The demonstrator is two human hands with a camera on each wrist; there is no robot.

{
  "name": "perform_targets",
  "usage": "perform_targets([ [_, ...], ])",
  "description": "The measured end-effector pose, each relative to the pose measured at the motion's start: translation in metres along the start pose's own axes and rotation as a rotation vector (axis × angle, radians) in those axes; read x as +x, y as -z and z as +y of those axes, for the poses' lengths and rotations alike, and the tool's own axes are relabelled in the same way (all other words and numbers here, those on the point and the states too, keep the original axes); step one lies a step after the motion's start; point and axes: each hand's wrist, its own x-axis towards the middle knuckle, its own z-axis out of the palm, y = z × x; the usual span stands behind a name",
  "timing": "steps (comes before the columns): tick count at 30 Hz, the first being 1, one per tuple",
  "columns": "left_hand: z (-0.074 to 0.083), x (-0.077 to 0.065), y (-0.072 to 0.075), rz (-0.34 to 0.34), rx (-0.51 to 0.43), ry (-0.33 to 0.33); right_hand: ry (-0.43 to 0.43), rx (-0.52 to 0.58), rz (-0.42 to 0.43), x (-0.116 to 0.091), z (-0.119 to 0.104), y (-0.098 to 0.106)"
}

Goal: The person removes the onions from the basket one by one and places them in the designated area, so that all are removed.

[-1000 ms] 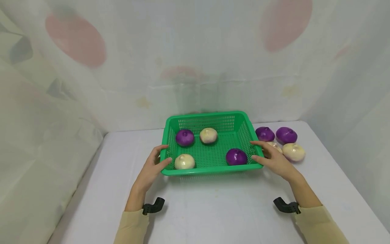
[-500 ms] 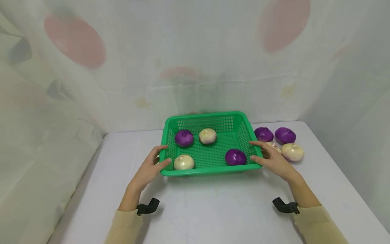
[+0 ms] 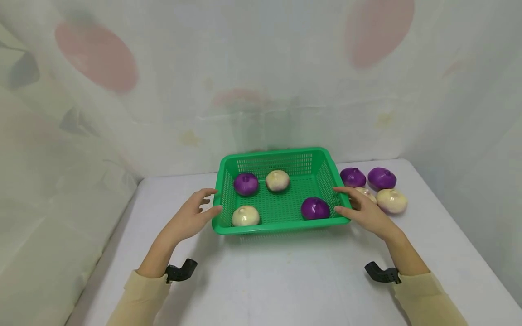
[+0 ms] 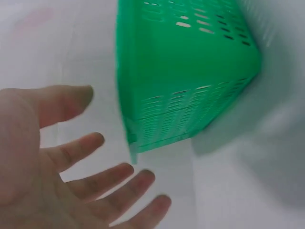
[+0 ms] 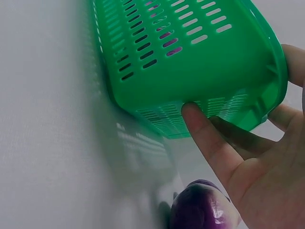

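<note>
A green plastic basket (image 3: 281, 226) with slotted walls sits on the white table. In it lie two purple onions (image 3: 246, 184) and two pale onions (image 3: 246, 216), spaced apart. My left hand (image 3: 189, 217) is just off the basket's left end, its fingers spread and holding nothing; the left wrist view shows a gap between the fingertips (image 4: 97, 139) and the rim. At the right end, my right hand (image 3: 367, 216) grips the rim, thumb and a finger over it. Other fingers (image 5: 212, 143) press against the outer wall in the right wrist view.
Right of the basket, two purple onions (image 3: 382, 178) and two pale onions (image 3: 392, 201) lie on the table (image 3: 285, 280), one pale onion partly hidden by my right hand. A patterned white cloth (image 3: 261, 72) hangs behind and at the sides.
My left hand has let go of the basket's left rim and drawn back to the left. My right hand stays on the right rim, and the basket has barely moved.
</note>
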Motion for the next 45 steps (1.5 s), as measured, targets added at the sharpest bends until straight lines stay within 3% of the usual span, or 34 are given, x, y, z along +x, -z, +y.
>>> perform_targets([
  [7,0.019,0.001,0.012,0.003,0.215,-0.031,-0.013,0.015,-0.010,0.000,0.001,-0.002],
  [15,0.044,0.017,0.003,-0.013,0.411,-0.209,-0.017,-0.005,0.001,0.001,0.001,0.000],
  [20,0.055,0.027,-0.004,-0.015,0.494,-0.275,-0.021,0.001,-0.004,0.000,0.000,0.000],
  [29,0.069,0.048,-0.005,-0.046,0.632,-0.331,-0.020,0.009,-0.005,0.000,-0.002,0.000],
  [38,0.084,0.074,-0.009,-0.066,0.782,-0.306,-0.010,0.010,-0.009,0.001,0.001,0.002],
  [45,0.087,0.095,-0.013,-0.113,0.813,-0.252,-0.016,0.006,-0.007,0.000,-0.001,0.001],
])
